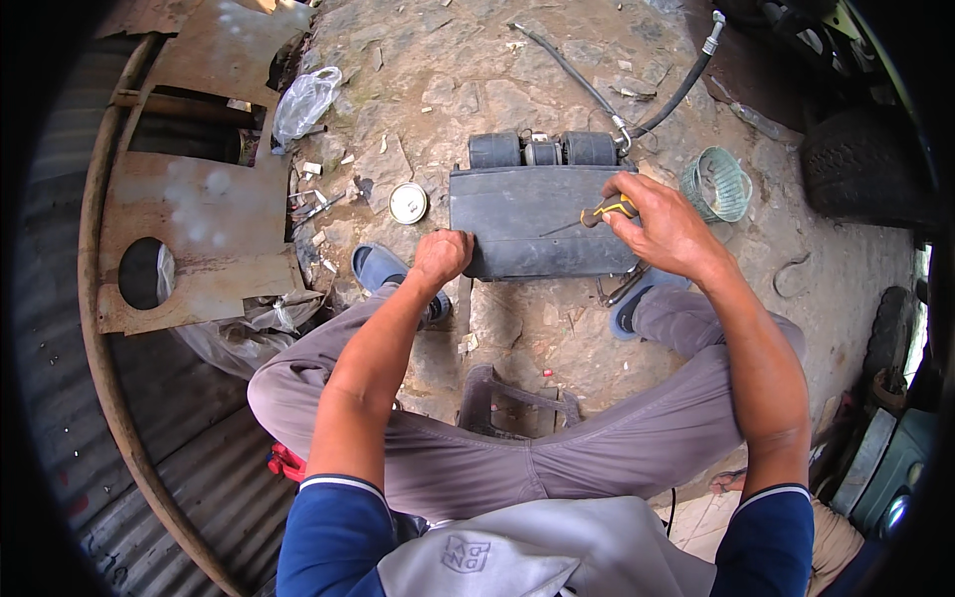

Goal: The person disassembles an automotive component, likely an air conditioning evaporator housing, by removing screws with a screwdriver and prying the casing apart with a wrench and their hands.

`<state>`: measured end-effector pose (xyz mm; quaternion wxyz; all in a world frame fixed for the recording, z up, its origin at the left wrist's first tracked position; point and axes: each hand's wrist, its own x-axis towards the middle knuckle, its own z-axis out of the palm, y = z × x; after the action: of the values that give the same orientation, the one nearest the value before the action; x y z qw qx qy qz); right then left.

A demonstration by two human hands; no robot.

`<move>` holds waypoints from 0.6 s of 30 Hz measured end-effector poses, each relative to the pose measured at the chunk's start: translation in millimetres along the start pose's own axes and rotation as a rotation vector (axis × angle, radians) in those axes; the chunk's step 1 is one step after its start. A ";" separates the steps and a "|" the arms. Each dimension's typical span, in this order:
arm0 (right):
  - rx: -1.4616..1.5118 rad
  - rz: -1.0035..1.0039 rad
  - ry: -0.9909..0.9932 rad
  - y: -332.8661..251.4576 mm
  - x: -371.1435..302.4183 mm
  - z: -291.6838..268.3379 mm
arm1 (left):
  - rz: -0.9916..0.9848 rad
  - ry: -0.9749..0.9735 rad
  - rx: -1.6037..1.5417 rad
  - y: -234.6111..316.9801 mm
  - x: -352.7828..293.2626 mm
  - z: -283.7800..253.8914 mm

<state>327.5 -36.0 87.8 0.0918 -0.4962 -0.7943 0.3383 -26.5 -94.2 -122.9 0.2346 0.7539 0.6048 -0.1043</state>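
Note:
A black plastic blower unit (537,214) lies on the ground between my feet, with two round fan housings (594,149) along its far side. My left hand (445,257) has its fingers curled over the unit's left edge. In my right hand (665,227), above the unit's right part, is a screwdriver (609,210) with a yellow and black handle. Its thin shaft points left across the unit's flat top; whether the tip touches the surface I cannot tell. Black hoses (686,99) with metal ends run from the unit's far right corner.
A round tin (408,203) stands left of the unit, and a green mesh basket (716,185) stands to the right. Rusty cut sheet metal (199,224) and a clear plastic bag (306,104) lie at left. A tire (865,164) is at far right.

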 end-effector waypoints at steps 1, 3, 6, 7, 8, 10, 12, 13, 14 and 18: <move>-0.008 0.003 -0.001 0.6 -0.8 -0.5 | -0.010 -0.019 0.013 3.8 -0.6 -3.8; -0.024 0.015 -0.013 2.8 -3.1 -0.4 | -0.036 -0.044 0.010 11.8 -2.2 -11.0; -0.035 0.030 -0.046 3.7 -3.8 -0.2 | -0.010 -0.052 0.011 15.0 -4.7 -21.9; -0.034 0.034 -0.060 1.2 -2.8 -1.1 | 0.055 -0.054 0.038 7.0 -5.6 -19.6; -0.033 0.038 -0.074 -0.8 -1.9 -1.6 | 0.119 -0.057 0.065 -0.2 -5.8 -17.1; -0.025 0.040 -0.076 -1.6 -1.7 -1.8 | 0.167 -0.011 0.047 -5.9 -7.1 -13.7; -0.024 0.034 -0.062 -0.4 -2.4 -0.5 | 0.193 -0.006 0.054 -5.6 -7.8 -13.6; -0.029 0.024 -0.045 0.6 -2.7 1.3 | 0.192 -0.023 0.073 -5.5 -7.5 -13.6; -0.033 0.015 -0.029 1.8 -3.0 2.4 | 0.192 -0.039 0.092 -4.8 -6.7 -13.7; -0.028 0.011 -0.023 4.2 -1.8 1.6 | -0.121 0.140 -0.273 -11.6 4.3 0.3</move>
<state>330.7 -37.1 84.3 0.0735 -0.4978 -0.7973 0.3333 -36.6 -88.7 -127.6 0.2856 0.6827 0.6724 0.0178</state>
